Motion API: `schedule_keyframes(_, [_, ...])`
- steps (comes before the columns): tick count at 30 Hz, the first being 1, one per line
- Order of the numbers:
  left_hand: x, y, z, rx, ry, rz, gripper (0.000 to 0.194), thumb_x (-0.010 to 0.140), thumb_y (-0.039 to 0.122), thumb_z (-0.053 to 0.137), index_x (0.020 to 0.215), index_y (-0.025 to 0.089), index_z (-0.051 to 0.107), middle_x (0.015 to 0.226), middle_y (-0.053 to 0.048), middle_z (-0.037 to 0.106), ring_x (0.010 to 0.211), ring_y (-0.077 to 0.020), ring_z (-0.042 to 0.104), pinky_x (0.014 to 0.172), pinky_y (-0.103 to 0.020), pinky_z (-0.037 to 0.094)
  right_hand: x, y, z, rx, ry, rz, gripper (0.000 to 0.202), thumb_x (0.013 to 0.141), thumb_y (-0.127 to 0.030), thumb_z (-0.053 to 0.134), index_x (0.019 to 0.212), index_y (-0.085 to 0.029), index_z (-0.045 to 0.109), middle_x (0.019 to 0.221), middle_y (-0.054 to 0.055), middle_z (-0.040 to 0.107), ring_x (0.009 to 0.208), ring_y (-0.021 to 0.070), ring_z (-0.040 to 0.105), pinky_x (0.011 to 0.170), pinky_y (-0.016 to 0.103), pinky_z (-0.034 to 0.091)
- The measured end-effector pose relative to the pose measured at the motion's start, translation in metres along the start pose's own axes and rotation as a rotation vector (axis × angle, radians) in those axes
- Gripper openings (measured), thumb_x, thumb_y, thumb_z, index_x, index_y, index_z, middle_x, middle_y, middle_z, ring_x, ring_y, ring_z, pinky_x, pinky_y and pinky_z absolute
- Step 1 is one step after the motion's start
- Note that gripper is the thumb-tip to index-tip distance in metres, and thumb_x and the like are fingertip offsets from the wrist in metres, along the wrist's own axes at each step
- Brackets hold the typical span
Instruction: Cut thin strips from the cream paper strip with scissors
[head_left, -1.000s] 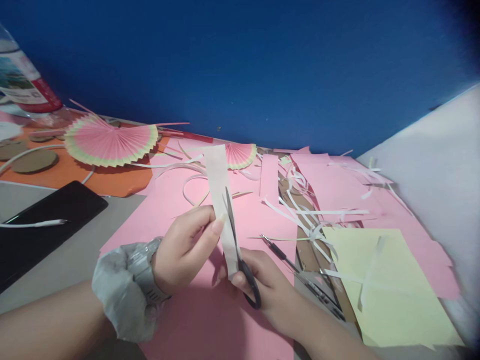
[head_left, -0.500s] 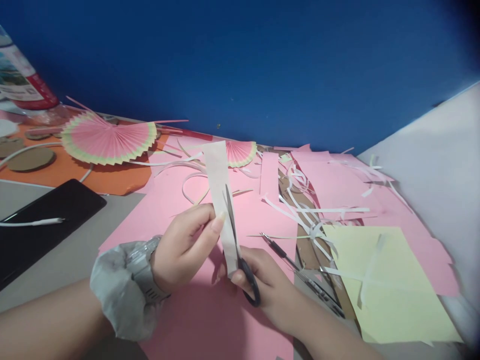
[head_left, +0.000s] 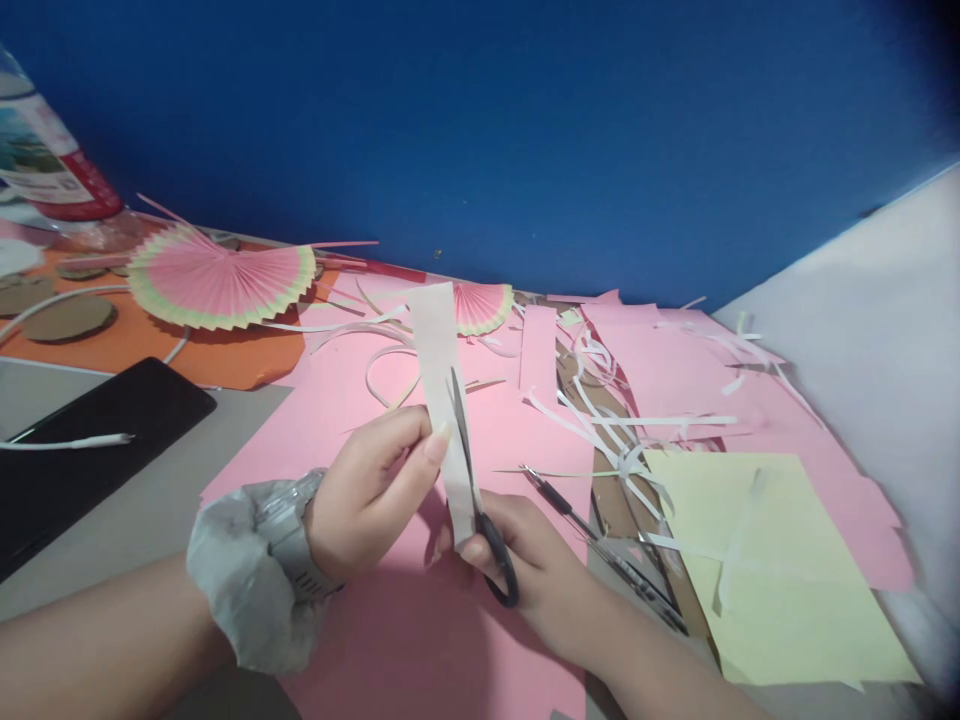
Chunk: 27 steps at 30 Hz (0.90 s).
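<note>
My left hand [head_left: 382, 480] pinches a pale, cream-white strip of paper [head_left: 435, 345] between thumb and fingers, holding it upright. Wrapped round the handles of a pair of black-handled scissors [head_left: 460, 425], my right hand [head_left: 525, 560] sits just below and to the right. The scissor blades point up along the right side of the strip, close together, and overlap it. Whether they are cutting into the paper I cannot tell. Both hands are over a large sheet of pink paper [head_left: 420, 640].
Pink-and-yellow pleated paper fans [head_left: 225, 275] lie at the back. On the left are a black phone [head_left: 105, 450], a cable, cardboard discs [head_left: 71, 318] and a bottle [head_left: 52, 150]. To the right lie a pen [head_left: 555, 495], a cutter knife [head_left: 645, 585], loose white strips and yellow paper [head_left: 795, 600].
Almost nothing differs. The view has shifted very slightly, while both hands, the paper strip and the scissors keep nearly the same pose.
</note>
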<state>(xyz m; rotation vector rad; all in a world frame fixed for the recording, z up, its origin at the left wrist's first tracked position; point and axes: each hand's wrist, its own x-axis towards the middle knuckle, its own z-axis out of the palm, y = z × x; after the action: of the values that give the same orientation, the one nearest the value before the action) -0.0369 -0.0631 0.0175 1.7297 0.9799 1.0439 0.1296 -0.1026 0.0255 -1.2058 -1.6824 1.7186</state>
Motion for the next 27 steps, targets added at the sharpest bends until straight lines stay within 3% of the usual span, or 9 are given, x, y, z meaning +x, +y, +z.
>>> schedule_keyframes(10, [0.002,0.0006,-0.0002,-0.067,-0.039,-0.033,0.029,0.092,0.026,0.037,0.064,0.02,0.039,0.047,0.007,0.05,0.04,-0.0063,0.045,0.042,-0.02,0.033,-0.0006,-0.0002,-0.0003,0.013,-0.006,0.007,0.021,0.087,-0.032,0.042,0.072,-0.018,0.045,0.073,0.001,0.053,0.068,0.0153,0.048,0.062,0.025,0.034])
schedule_keyframes(17, [0.0014,0.0014,-0.0001,-0.107,-0.035,-0.028,0.03,0.091,0.029,0.038,0.063,0.02,0.039,0.048,0.006,0.047,0.039,-0.0066,0.043,0.039,-0.021,0.031,-0.0007,0.0002,0.0006,0.022,-0.005,0.013,0.023,0.088,-0.035,0.043,0.073,-0.017,0.047,0.073,0.001,0.053,0.068,0.0155,0.049,0.064,0.025,0.036])
schedule_keyframes(20, [0.0003,-0.0003,-0.0005,-0.148,0.008,0.002,0.026,0.091,0.03,0.038,0.068,0.02,0.045,0.055,0.005,0.048,0.043,-0.008,0.043,0.042,-0.023,0.033,-0.0007,-0.0003,0.0008,0.049,-0.014,0.035,0.025,0.088,-0.038,0.045,0.075,-0.017,0.05,0.07,0.0,0.051,0.066,0.0148,0.047,0.062,0.024,0.036])
schedule_keyframes(23, [0.0006,-0.003,-0.0002,-0.214,0.135,0.033,0.022,0.091,0.03,0.038,0.074,0.021,0.047,0.061,0.003,0.046,0.049,-0.0095,0.042,0.047,-0.025,0.036,-0.0005,-0.0012,0.0004,0.044,-0.023,0.055,0.032,0.086,-0.046,0.047,0.076,-0.016,0.052,0.068,0.0,0.048,0.064,0.0142,0.045,0.06,0.024,0.036])
schedule_keyframes(27, [0.002,-0.0037,0.0001,-0.117,0.212,0.029,0.023,0.091,0.029,0.039,0.071,0.02,0.045,0.059,0.003,0.042,0.051,-0.0094,0.039,0.05,-0.024,0.035,-0.0005,-0.0013,0.0006,0.061,-0.017,0.067,0.041,0.083,-0.056,0.047,0.071,-0.017,0.047,0.066,-0.002,0.045,0.061,0.0132,0.042,0.058,0.023,0.033])
